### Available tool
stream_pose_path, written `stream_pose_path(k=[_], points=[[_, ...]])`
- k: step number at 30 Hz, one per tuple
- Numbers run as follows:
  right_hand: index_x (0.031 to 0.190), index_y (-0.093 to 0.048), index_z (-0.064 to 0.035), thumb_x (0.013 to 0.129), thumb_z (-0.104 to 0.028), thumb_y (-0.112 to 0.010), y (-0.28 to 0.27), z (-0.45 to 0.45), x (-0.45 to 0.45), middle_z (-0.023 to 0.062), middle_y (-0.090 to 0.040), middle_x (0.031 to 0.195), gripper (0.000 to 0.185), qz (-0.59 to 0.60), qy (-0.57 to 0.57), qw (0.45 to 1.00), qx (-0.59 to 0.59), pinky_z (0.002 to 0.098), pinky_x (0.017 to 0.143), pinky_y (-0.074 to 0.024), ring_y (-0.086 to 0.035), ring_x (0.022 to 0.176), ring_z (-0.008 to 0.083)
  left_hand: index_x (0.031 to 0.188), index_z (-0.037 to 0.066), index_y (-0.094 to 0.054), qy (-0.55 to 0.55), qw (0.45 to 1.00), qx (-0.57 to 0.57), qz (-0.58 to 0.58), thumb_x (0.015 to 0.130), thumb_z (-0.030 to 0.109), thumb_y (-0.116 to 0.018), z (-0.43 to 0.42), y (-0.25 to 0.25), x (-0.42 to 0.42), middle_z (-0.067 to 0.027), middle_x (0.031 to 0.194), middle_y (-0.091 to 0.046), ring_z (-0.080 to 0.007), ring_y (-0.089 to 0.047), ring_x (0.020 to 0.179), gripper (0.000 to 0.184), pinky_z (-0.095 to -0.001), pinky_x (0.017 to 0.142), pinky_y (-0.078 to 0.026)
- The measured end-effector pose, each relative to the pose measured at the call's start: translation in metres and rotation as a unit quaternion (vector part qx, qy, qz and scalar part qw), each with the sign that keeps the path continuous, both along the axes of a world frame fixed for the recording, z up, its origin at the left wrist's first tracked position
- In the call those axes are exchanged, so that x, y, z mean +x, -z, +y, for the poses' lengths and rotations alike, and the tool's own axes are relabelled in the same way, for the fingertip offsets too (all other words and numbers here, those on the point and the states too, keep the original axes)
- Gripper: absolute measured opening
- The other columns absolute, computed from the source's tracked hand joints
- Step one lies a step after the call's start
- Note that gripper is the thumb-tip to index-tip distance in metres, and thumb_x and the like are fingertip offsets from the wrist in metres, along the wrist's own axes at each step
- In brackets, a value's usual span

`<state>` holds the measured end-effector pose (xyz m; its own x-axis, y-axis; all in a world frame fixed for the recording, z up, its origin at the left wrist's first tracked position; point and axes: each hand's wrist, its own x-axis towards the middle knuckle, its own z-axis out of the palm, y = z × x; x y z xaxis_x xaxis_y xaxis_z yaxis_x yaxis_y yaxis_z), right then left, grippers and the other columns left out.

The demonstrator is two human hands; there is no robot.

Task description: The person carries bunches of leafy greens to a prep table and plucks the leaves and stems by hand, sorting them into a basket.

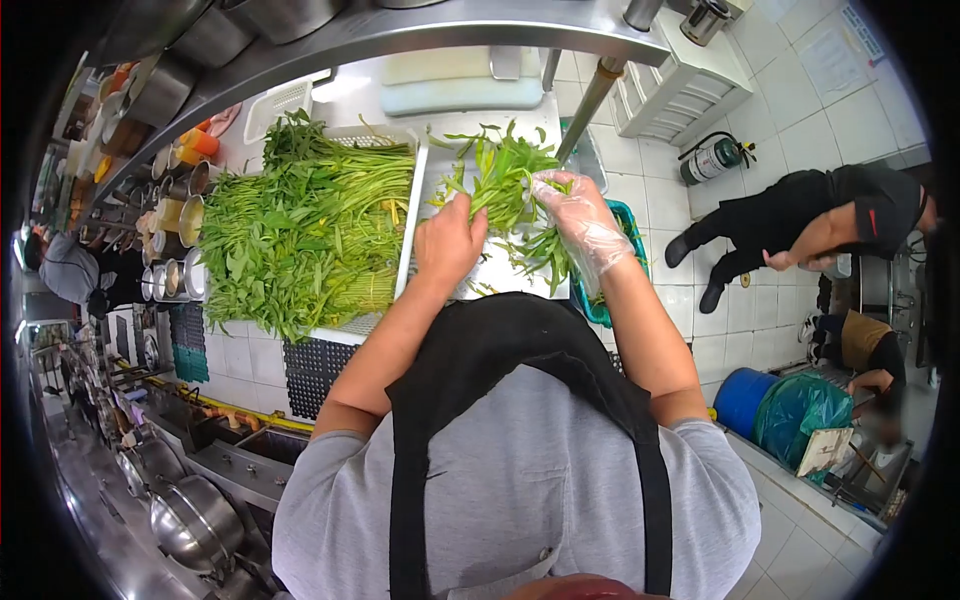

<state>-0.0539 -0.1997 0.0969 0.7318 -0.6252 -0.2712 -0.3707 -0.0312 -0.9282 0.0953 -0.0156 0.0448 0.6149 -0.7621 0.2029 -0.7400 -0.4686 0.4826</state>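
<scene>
My bare left hand [450, 240] is closed round the lower left side of a loose bunch of leafy greens [500, 180], which look like water spinach. Over the bunch's right side, my right hand [580, 222] wears a thin see-through plastic glove and has its fingers closed on some of the stalks. More leaves hang below that hand. Left of my hands, a white plastic crate [412, 210] is heaped with bundled greens [310, 230]. Loose leaf bits lie on the white work surface [500, 275] beneath the bunch.
White cutting boards [460, 95] lie at the back, under a steel shelf [400, 42]. A teal basket [625, 235] stands right of the table, beside a metal post [588, 110]. Co-workers [800, 225] are at the right. Steel pots [195, 525] are at lower left.
</scene>
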Motion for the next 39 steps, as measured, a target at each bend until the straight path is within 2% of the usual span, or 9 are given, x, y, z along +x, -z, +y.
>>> stream_pose_path(k=[8, 11, 14, 20, 24, 29, 34, 36, 39], points=[[0.118, -0.077, 0.0011, 0.105, -0.03, -0.073, 0.002, -0.002, 0.001, 0.0067, -0.078, 0.097, 0.034, -0.042, -0.034, 0.995, 0.079, 0.0321, 0.08, -0.0545, -0.066, 0.086, 0.013, 0.102, 0.005, -0.061, 0.007, 0.998, -0.052, -0.024, 0.108, 0.036, -0.063, 0.014, -0.005, -0.005, -0.0223, 0.09, -0.072, -0.0489, -0.07, 0.078, 0.031, -0.0598, 0.069, -0.053], [0.121, -0.073, 0.0072, 0.103, -0.029, -0.069, 0.023, -0.004, -0.003, 0.0289, -0.078, 0.114, 0.041, -0.043, -0.067, 0.97, -0.231, 0.0463, 0.097, -0.0577, -0.077, 0.106, 0.0397, 0.101, 0.005, -0.062, -0.02, 0.989, -0.117, 0.082, 0.111, 0.036, -0.058, 0.018, 0.007, 0.003, -0.0276, 0.08, -0.069, -0.0543, -0.065, 0.078, 0.032, -0.0637, 0.067, -0.047], [0.102, -0.071, 0.0013, 0.096, -0.024, -0.066, 0.035, -0.006, -0.006, 0.0317, -0.072, 0.099, 0.027, 0.033, -0.08, 0.94, -0.329, 0.0578, 0.084, -0.0556, -0.069, 0.094, 0.0526, 0.108, 0.006, -0.069, -0.033, 0.992, -0.069, 0.097, 0.104, 0.04, -0.066, 0.021, 0.002, 0.008, -0.0251, 0.076, -0.071, -0.0492, -0.071, 0.076, 0.034, -0.0607, 0.068, -0.053], [0.112, -0.073, 0.0031, 0.101, -0.026, -0.067, 0.075, -0.035, -0.041, 0.0274, -0.077, 0.103, 0.032, 0.057, 0.112, 0.967, -0.22, 0.0514, 0.093, -0.057, -0.074, 0.102, 0.0467, 0.111, 0.004, -0.071, -0.065, 0.989, -0.075, 0.111, 0.096, 0.036, -0.074, 0.025, 0.0, 0.012, -0.0206, 0.071, -0.07, -0.045, -0.072, 0.073, 0.036, -0.0563, 0.07, -0.055], [0.119, -0.074, -0.0036, 0.109, -0.025, -0.065, 0.071, -0.059, -0.074, 0.0086, -0.08, 0.104, 0.025, -0.099, 0.097, 0.99, 0.012, 0.0361, 0.09, -0.0569, -0.071, 0.097, 0.0162, 0.112, 0.0, -0.069, -0.079, 0.972, -0.133, 0.178, 0.093, 0.032, -0.078, 0.03, 0.009, 0.028, -0.0243, 0.081, -0.073, -0.0461, -0.072, 0.077, 0.038, -0.0524, 0.071, -0.055], [0.117, -0.067, -0.0034, 0.112, -0.026, -0.065, -0.003, -0.044, -0.078, 0.0022, -0.068, 0.087, 0.024, -0.207, 0.204, 0.951, 0.102, 0.0313, 0.08, -0.057, -0.066, 0.082, 0.0136, 0.107, -0.003, -0.068, -0.043, 0.912, -0.27, 0.307, 0.092, 0.014, -0.083, 0.021, 0.016, 0.043, -0.0136, 0.1, -0.075, -0.0174, -0.069, 0.093, 0.028, -0.0372, 0.082, -0.056], [0.113, -0.07, -0.0054, 0.108, -0.016, -0.071, -0.056, -0.037, -0.054, 0.0002, -0.065, 0.09, 0.012, -0.186, 0.18, 0.958, -0.122, 0.0279, 0.076, -0.0525, -0.061, 0.079, 0.0089, 0.111, -0.002, -0.069, -0.015, 0.913, -0.254, 0.318, 0.095, 0.01, -0.082, 0.014, -0.028, 0.043, -0.007, 0.106, -0.076, -0.0126, -0.066, 0.095, 0.024, -0.0307, 0.085, -0.054], [0.113, -0.073, -0.0019, 0.103, -0.009, -0.074, -0.086, -0.019, -0.04, 0.0018, -0.07, 0.099, 0.012, -0.201, 0.164, 0.961, -0.095, 0.0282, 0.088, -0.0523, -0.064, 0.094, 0.0119, 0.111, -0.001, -0.069, 0.004, 0.927, -0.25, 0.279, 0.096, 0.012, -0.083, 0.009, -0.032, 0.046, -0.0053, 0.105, -0.075, -0.0108, -0.065, 0.093, 0.024, -0.0296, 0.083, -0.053], [0.11, -0.074, 0.0012, 0.102, -0.004, -0.07, -0.121, 0.005, -0.019, 0.0112, -0.076, 0.102, 0.01, -0.236, 0.043, 0.922, -0.305, 0.0336, 0.086, -0.0565, -0.073, 0.095, 0.0207, 0.113, -0.001, -0.07, 0.019, 0.881, -0.283, 0.378, 0.097, 0.009, -0.083, 0.009, -0.03, 0.045, -0.0057, 0.106, -0.076, -0.0099, -0.065, 0.094, 0.023, -0.0292, 0.083, -0.053]])
